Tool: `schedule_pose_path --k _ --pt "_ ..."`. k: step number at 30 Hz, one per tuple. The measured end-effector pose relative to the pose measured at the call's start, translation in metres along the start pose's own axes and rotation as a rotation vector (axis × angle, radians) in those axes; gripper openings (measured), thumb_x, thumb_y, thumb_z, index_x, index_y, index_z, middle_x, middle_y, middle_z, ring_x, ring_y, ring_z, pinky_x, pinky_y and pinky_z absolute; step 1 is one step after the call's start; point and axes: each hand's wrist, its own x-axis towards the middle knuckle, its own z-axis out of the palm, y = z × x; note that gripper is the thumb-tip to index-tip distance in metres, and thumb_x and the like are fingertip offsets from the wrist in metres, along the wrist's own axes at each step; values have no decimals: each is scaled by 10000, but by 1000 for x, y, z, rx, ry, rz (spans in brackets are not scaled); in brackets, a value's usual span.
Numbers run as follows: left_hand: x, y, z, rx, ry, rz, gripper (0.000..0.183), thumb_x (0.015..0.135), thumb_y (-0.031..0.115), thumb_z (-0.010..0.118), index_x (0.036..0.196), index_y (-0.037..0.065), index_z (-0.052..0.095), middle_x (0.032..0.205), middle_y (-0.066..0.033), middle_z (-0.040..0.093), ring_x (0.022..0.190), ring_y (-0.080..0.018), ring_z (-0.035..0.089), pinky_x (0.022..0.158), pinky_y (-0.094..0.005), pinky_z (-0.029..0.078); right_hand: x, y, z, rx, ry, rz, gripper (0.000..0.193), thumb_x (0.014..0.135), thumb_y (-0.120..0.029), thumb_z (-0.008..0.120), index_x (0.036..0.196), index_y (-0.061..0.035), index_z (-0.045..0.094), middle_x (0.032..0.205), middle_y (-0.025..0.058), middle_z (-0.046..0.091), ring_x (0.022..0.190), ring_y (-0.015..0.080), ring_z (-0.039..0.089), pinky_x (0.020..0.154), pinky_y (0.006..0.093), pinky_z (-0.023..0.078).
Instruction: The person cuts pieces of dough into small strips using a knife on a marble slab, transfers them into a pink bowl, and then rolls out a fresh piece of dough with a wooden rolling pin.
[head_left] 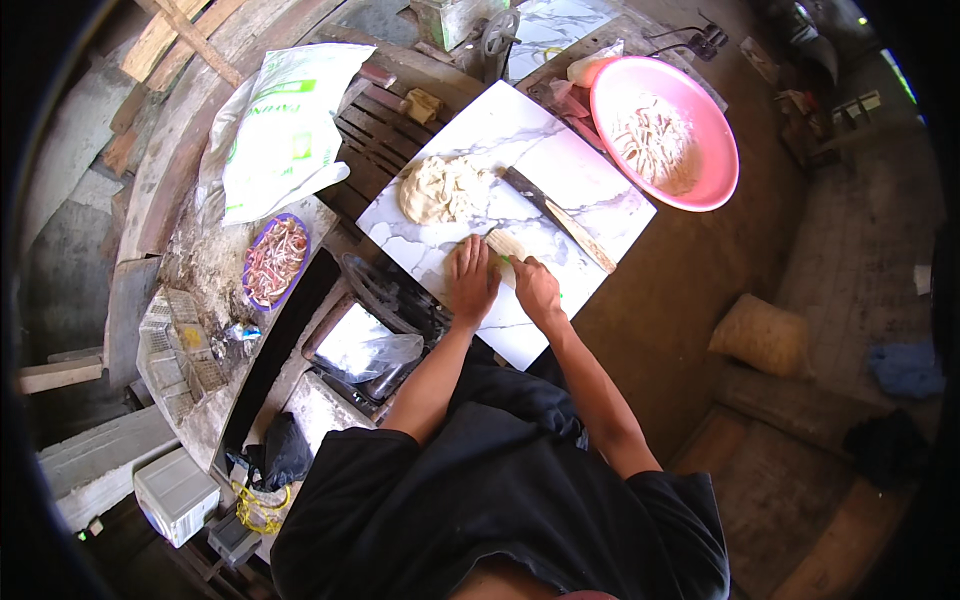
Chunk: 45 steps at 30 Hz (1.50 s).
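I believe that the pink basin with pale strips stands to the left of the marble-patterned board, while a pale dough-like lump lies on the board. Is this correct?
Not quite: the head view shows the pink basin at the upper right of the marble-patterned board, not to its left. It does hold pale strips, and the pale dough-like lump does lie on the board.

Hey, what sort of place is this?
Probably a rustic home kitchen or small food workshop: a pale, dough-like lump sits on a marbled board, a pink basin holds pale strips, and weathered planks stand nearby.
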Motion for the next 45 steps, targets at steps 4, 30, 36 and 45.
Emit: schedule_pose_path --k 4,30,36,45 --pt "1 -9 0 -80 7 6 480 826 258 413 1225 1 338 1327 -125 271 1247 -231 213 1006 -409 164 -3 1 5 6 -16 22 287 778 -53 392 1010 -74 560 833 158 557 765 307 560 652 377 466" --pt "21 -37 -12 -72 18 111 383 780 145 454 1156 71 453 1302 -108 324 1229 -234 256 989 -413 213 -37 14 -9 -35 17 89 242 801 -108 436 987 -121 590 739 131 552 662 300 563 594 385 453" --pt "22 -40 -20 -20 -31 360 356 754 148 482 1104 82 492 1253 -76 384 1177 -217 324 972 -383 255 -47 15 -22 -34 5 90 234 794 -99 442 976 -116 589 753 138 557 702 290 569 606 378 463" --pt "22 -32 -28 -87 -64 273 326 746 143 494 1067 87 493 1131 -73 447 1067 -244 396 891 -391 313 -64 23 -37 -85 52 106 237 768 -91 457 950 -135 603 757 124 566 704 272 571 595 355 469"
